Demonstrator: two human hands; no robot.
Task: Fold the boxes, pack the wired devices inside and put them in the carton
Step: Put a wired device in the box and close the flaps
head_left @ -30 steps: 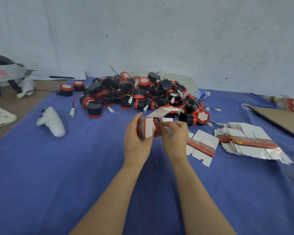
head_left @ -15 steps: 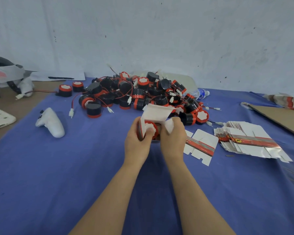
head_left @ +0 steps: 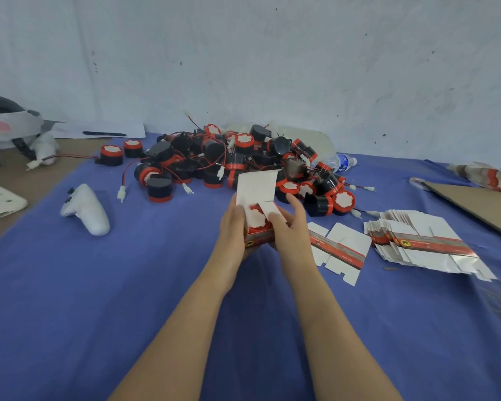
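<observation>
blue-clothed tabletop (head_left: 99, 285), pale wall (head_left: 272, 68); fingers of left hand (head_left: 232, 227) and right hand (head_left: 292, 230) grip one box (head_left: 256, 185) holding one device (head_left: 256, 219); one device heap (head_left: 229, 160), one loose blank (head_left: 340, 250), one blank stack (head_left: 425, 241)

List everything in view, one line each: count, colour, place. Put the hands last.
box: one, white with red band, centre, lid flap up
wired device: one, red and white, inside the box
pile of wired devices: many, black and red, behind the box
loose flat box: one, white and red, right of the box
stack of flat boxes: one, white and red, further right
cardboard sheet: one, brown, right edge
water bottle: one, clear, behind the pile
controller: one, white, left on the cloth
pen: one, black, back left
cloth: one, blue, covering the table
left hand: holds the box's left side
right hand: holds its right side, finger on a side flap
</observation>
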